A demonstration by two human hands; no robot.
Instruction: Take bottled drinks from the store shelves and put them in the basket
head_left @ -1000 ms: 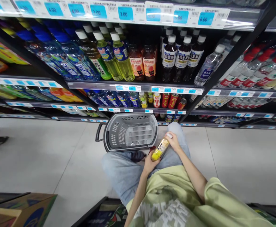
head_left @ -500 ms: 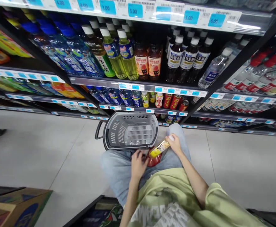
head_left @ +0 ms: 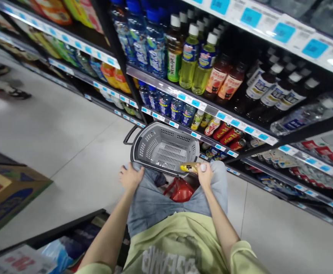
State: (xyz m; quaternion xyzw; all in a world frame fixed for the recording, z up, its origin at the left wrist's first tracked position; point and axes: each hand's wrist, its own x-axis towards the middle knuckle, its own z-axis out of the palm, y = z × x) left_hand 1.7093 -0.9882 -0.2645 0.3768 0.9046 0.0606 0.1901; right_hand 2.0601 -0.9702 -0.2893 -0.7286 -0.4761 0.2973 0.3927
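My right hand (head_left: pixel 205 176) is closed round one end of a small yellow-labelled bottle (head_left: pixel 189 167), which lies nearly level over the near right rim of the grey shopping basket (head_left: pixel 139 150). My left hand (head_left: pixel 130 178) rests on my left knee with its fingers spread, holding nothing, close to the basket's near left side. Perforated walls and a slatted floor show inside the basket. Between my legs is a shiny red object (head_left: pixel 182 190), whose kind I cannot make out.
Ahead stand drink shelves (head_left: pixel 166 85) with rows of bottles and cans, their edges lined with price tags. A cardboard box (head_left: pixel 12 194) is at the left, and a display with a price sign (head_left: pixel 20 260) lies behind me. Another person's foot (head_left: pixel 19 93) shows far left.
My left hand has moved from between my legs onto my left knee. My right hand has brought the bottle up to the basket's rim. The view has turned and tilted.
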